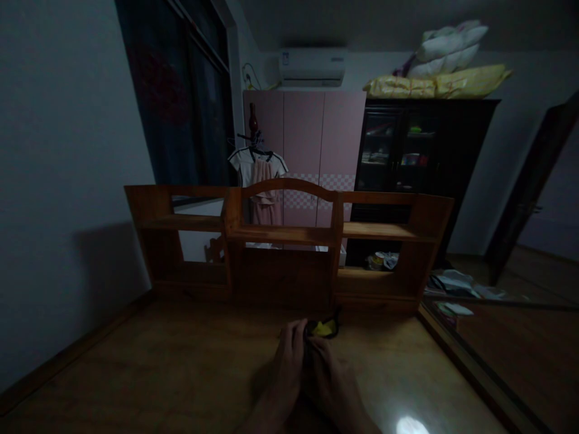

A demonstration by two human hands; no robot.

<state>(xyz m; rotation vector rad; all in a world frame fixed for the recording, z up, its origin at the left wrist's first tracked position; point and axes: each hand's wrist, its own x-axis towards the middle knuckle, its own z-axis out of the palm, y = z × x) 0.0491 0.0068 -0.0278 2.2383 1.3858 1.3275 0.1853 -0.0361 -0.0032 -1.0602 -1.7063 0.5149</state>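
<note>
Both of my hands meet at the lower middle of the head view, above a wooden surface (pixel 181 355). Between them is a small dark item with a yellow inner part (pixel 324 328), which looks soft; its exact kind is too dim to make out. My left hand (pixel 292 355) has its fingers bent and closed at the item's left side. My right hand (pixel 329 364) is closed on the near right side, its fingers curled towards the left hand. The yellow part and a dark edge stick out beyond the fingers to the upper right. The rest is hidden by the hands.
A wooden shelf unit (pixel 280 234) stands along the surface's far edge. A wall (pixel 67 181) bounds the left, and a raised wooden edge (pixel 465 367) runs along the right. Behind are a pink wardrobe (pixel 303 132), a dark cabinet (pixel 461 144) and hanging clothes (pixel 265 187).
</note>
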